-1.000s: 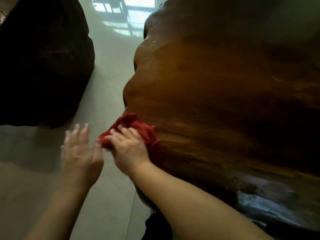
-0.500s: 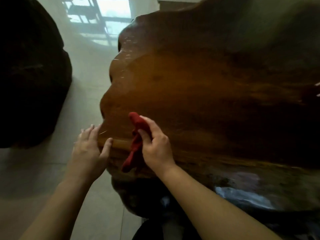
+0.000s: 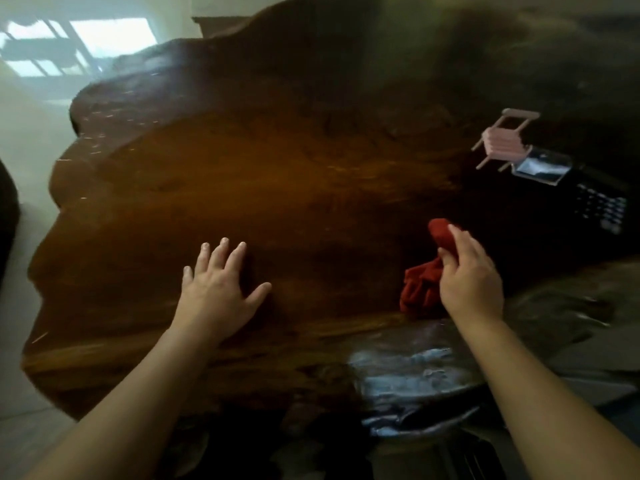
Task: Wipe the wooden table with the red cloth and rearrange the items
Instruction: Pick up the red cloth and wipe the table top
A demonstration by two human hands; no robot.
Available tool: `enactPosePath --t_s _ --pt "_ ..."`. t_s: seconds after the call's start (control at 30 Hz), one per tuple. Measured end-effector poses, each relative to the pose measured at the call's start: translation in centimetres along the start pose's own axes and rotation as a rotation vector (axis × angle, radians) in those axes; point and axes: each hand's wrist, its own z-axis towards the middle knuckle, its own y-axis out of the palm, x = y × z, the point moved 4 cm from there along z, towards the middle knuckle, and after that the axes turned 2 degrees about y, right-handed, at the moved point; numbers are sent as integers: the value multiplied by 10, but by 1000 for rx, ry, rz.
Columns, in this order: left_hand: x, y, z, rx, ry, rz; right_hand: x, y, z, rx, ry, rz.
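A wide slab of dark, glossy wooden table [image 3: 277, 174] with a wavy edge fills the view. My right hand [image 3: 471, 278] is closed on a bunched red cloth [image 3: 424, 282], held just over the table's near right part. My left hand [image 3: 218, 285] lies flat on the wood with fingers spread, to the left of the cloth. At the right of the table a small pink toy chair [image 3: 502, 143] lies tipped beside a dark calculator [image 3: 575, 188] with a pale screen.
Pale tiled floor [image 3: 24, 140] runs along the table's left side, with a window's reflection at the top left. A dark bulky shape [image 3: 7, 209] sits at the far left edge. The near table rim [image 3: 398, 375] shows a bluish glare.
My right hand has carried the red cloth from the table's left edge across to the right. My left hand has moved from beside the edge onto the tabletop. The view has swung right.
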Motion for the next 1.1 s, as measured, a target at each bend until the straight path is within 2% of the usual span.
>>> enactPosePath --t_s 0.17,0.4,0.63,0.83,0.97,1.1 --pt "50 22 22 -41 70 39 36 16 13 -161 53 -32" --pt "57 33 17 -41 4 33 8 45 26 -224 12 -5" --pt "-1 21 6 11 -99 7 -101 99 43 -308 -123 -48" --pt "-57 -1 -5 30 -118 -89 -200 144 -2 -416 -270 -44" --pt "-70 -18 -9 65 -114 -194 -231 156 -47 -495 -341 -54" --pt "-63 -29 -4 40 -55 -246 -232 148 -55 -639 -338 -52"
